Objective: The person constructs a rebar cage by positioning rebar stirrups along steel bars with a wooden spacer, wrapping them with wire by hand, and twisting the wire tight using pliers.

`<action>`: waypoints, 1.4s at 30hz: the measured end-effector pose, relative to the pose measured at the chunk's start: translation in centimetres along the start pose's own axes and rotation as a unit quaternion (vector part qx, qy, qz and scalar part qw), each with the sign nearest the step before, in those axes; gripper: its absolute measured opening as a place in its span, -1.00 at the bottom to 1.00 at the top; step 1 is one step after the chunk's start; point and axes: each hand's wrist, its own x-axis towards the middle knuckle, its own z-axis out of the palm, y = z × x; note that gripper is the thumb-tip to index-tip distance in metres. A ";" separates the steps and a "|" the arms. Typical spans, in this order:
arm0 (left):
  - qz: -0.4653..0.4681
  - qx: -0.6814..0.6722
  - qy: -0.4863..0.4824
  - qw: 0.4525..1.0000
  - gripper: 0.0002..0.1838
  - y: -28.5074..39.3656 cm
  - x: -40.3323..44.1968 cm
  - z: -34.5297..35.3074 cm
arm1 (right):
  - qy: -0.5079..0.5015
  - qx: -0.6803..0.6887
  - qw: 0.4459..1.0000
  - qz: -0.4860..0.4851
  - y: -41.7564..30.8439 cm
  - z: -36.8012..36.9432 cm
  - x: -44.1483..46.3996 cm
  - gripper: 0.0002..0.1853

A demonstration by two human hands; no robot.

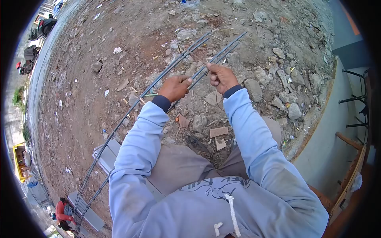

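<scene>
A long cage of dark steel bars [141, 97] runs diagonally from the lower left to the upper middle. My left hand [174, 88] is closed on one of its nearer bars. Just to the right, my right hand [223, 76] has its thumb and fingers pinched together beside the same bars, at a thin rusty wire [193, 54] that reaches up and left across the cage. Another thin strand hangs below my right hand. What lies inside its curled fingers is hidden.
Rubble and stones [254, 89] cover the dirt ground. Broken tile pieces [219, 132] lie between my knees. Grey blocks [108, 154] sit beneath the bars. A person in red [63, 211] crouches at the lower left. A wooden frame [349, 174] and a wall stand at the right.
</scene>
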 end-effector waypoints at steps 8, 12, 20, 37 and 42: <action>0.025 0.033 0.052 0.998 -0.56 -0.7 0.1 0.7 | -0.046 -0.061 0.986 0.150 -0.2 -0.3 -1.2 -0.55; -0.031 0.067 0.085 0.994 -0.40 -0.5 0.3 1.3 | -0.073 -0.068 0.973 0.209 4.0 0.4 -1.1 -0.55; 0.016 0.096 0.135 0.986 -0.37 -0.7 1.4 1.7 | -0.080 -0.120 0.977 0.154 4.1 0.0 -0.8 -0.55; 0.019 0.204 0.235 0.950 -0.44 1.3 0.4 3.3 | -0.061 -0.116 0.991 -0.024 3.5 -0.8 -2.6 -0.61; -0.099 0.222 0.200 0.949 -0.35 5.3 -1.4 3.7 | -0.045 -0.072 0.992 -0.090 2.6 -1.8 -4.1 -0.79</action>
